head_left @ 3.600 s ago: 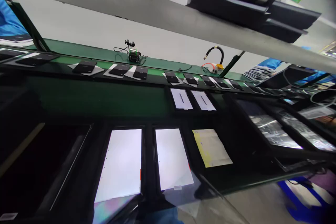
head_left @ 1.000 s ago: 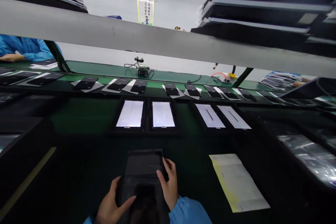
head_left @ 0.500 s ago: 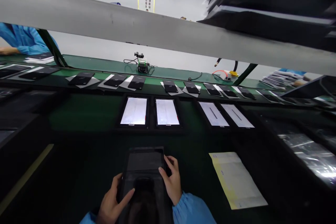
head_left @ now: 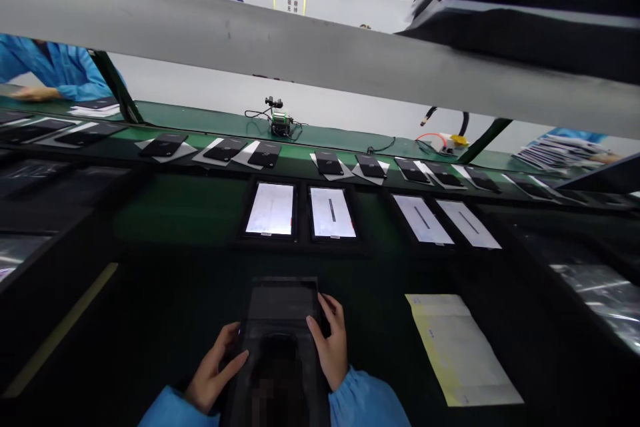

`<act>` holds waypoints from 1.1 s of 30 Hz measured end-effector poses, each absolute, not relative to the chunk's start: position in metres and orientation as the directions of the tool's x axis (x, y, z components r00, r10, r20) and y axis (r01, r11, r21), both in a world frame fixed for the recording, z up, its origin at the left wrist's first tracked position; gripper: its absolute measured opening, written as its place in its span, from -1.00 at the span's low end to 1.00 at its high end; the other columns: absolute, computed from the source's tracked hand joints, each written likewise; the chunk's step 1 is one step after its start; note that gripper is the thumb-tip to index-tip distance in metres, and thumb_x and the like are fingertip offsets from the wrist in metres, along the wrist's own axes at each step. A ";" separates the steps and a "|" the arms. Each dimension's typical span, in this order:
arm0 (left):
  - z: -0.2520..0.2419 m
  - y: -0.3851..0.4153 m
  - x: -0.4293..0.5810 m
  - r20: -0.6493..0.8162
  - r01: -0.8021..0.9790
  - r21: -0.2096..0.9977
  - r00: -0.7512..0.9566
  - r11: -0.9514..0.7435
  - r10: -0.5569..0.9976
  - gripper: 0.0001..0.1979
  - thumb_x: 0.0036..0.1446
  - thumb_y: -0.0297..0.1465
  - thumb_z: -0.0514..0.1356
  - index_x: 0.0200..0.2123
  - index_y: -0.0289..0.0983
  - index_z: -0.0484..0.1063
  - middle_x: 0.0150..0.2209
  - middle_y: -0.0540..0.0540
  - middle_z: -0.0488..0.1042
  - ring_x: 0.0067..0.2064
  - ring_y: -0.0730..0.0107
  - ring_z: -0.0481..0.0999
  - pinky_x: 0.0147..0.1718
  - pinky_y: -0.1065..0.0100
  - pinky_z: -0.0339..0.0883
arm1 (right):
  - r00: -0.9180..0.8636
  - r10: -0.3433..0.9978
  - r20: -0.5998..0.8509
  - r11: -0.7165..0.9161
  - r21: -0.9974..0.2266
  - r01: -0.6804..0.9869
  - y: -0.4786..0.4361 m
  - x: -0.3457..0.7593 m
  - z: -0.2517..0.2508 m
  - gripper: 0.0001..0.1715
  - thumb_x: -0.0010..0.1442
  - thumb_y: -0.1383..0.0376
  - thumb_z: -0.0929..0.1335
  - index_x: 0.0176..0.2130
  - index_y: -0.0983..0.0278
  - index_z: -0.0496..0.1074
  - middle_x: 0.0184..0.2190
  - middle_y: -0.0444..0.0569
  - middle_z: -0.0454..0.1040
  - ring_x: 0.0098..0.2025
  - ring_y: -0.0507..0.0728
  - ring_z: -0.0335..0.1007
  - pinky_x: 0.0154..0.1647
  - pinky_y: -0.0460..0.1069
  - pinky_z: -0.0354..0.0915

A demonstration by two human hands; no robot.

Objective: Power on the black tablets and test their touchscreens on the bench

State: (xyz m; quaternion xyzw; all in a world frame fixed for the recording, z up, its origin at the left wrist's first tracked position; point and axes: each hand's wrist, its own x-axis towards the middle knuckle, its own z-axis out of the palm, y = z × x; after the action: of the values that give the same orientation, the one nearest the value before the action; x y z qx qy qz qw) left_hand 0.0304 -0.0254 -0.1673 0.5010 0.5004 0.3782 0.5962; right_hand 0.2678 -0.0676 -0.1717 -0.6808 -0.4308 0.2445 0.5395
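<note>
Between my hands is a tablet (head_left: 285,310) with a dark, reflective screen, its lower end cut off by the bottom of the view. My left hand (head_left: 216,367) grips its left edge, thumb on the front and fingers curled at the side. On the upper right edge, my right hand (head_left: 331,343) holds it the same way, thumb over the screen border. Beyond it lie two lit tablets: the left one (head_left: 271,209) has a plain white screen, while the right one (head_left: 332,212) shows a dark slanted bar.
Two more lit tablets (head_left: 421,219) lie further right. A yellow-edged paper sheet (head_left: 463,347) rests right of my hands. Trays flank both sides. Black devices on papers (head_left: 227,149) line the back strip under a low shelf (head_left: 300,40). A co-worker's blue sleeve (head_left: 85,73) shows far left.
A dark bar has appeared on the second lit tablet's screen. My left thumb has drawn back toward the held tablet's left edge. The view has shifted slightly left.
</note>
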 end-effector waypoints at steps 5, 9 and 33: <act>-0.168 -0.022 0.028 -0.184 0.008 0.982 0.288 0.190 0.940 -0.54 0.01 -0.05 0.25 -0.08 -0.17 0.37 -0.06 -0.04 0.51 0.07 0.11 0.40 0.02 0.27 0.30 | 0.478 0.869 0.128 -0.052 -0.937 0.345 -0.066 0.270 -0.170 -0.45 0.20 0.01 0.32 0.15 0.08 0.32 0.06 0.03 0.24 0.14 0.27 0.22 0.17 0.21 0.27; -0.162 -0.020 0.028 -0.185 -0.026 0.979 0.313 0.203 0.932 -0.61 0.05 -0.08 0.24 -0.12 -0.16 0.37 -0.15 -0.02 0.52 0.00 0.14 0.44 -0.05 0.28 0.32 | 0.400 0.916 0.040 -0.110 -0.932 0.345 -0.071 0.271 -0.160 -0.37 0.23 -0.01 0.28 0.23 0.05 0.19 0.13 0.03 0.19 0.19 0.26 0.18 0.19 0.21 0.25; -0.143 -0.024 0.031 -0.255 -0.173 0.942 0.194 0.289 0.947 -0.58 -0.15 -0.07 0.40 -0.24 -0.15 0.51 -0.38 0.05 0.48 -0.29 0.33 0.43 -0.28 0.42 0.29 | 0.208 0.975 0.083 -0.156 -0.415 0.896 -0.161 0.306 -0.133 -0.25 0.34 0.06 0.18 0.33 -0.07 -0.34 0.28 0.08 0.04 0.21 0.45 0.14 0.07 0.73 -0.32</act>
State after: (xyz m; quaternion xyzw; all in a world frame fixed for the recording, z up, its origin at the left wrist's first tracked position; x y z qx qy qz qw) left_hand 0.0305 -0.0243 -0.1433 0.4141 0.4676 0.4292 0.6524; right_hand 0.3063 -0.1611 -0.1326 -0.7534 -0.6208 0.1026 0.1912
